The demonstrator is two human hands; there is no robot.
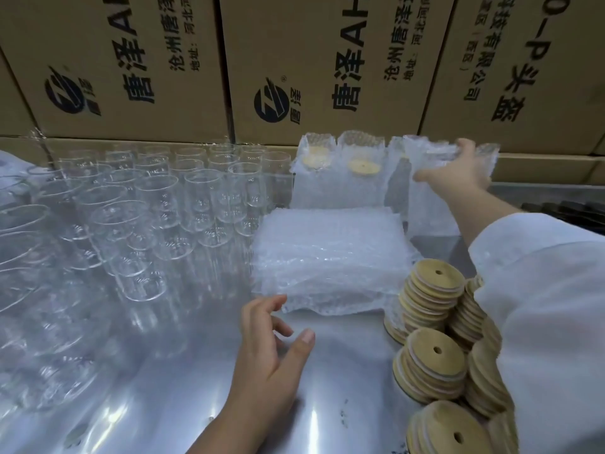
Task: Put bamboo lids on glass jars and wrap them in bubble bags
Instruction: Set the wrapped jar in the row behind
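Several empty glass jars [154,204] stand upright across the left half of the steel table [183,371]. A stack of flat bubble bags [330,257] lies in the middle. Stacks of round bamboo lids [432,362] with a centre hole sit at the front right. At the back stand wrapped jars [340,178] with lids showing through the bags. My right hand [458,168] is stretched out to the back right and grips the top of a wrapped jar [435,204] standing on the table. My left hand [271,352] hovers over the table just before the bag stack, fingers loosely curled, holding nothing.
Large printed cardboard boxes [131,67] form a wall right behind the table. A dark object [563,211] lies at the far right past the wrapped jars. My white sleeve [540,306] hangs over the lid stacks.
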